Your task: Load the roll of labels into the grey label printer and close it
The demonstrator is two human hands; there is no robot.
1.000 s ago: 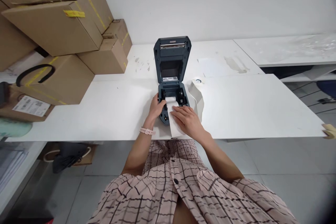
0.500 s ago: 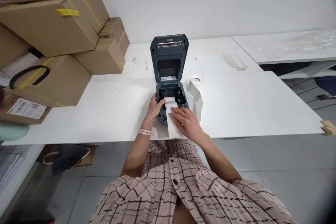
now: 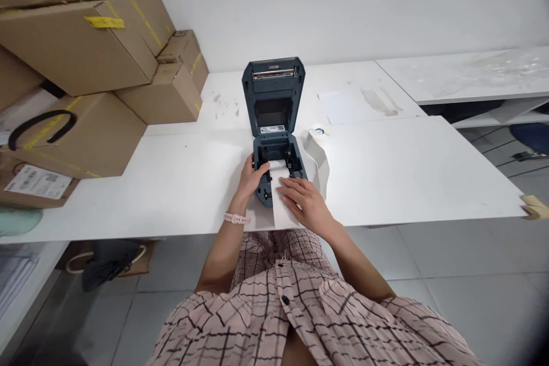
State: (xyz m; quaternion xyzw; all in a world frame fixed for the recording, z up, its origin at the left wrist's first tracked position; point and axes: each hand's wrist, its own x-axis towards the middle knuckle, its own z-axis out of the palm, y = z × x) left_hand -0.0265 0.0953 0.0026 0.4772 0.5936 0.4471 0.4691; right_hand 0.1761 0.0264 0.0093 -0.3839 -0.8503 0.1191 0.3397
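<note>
A dark blue-grey label printer stands on the white table with its lid raised. A strip of white label paper runs out of its body over the front, down to the table edge. Along the printer's left side my left hand is closed, thumb over the rim by the paper. My right hand lies on the strip, its fingers stretched out and flat. What is under those fingers is hidden. Right of the printer, a loose curling length of label paper trails from a small roll.
Cardboard boxes with yellow tape are piled at the left, a black curved band on one. A flat white sheet lies behind the printer to the right. The white table ends at a front edge close to my body.
The view shifts slightly. Both hands keep nearly the same places on the printer and the paper strip.
</note>
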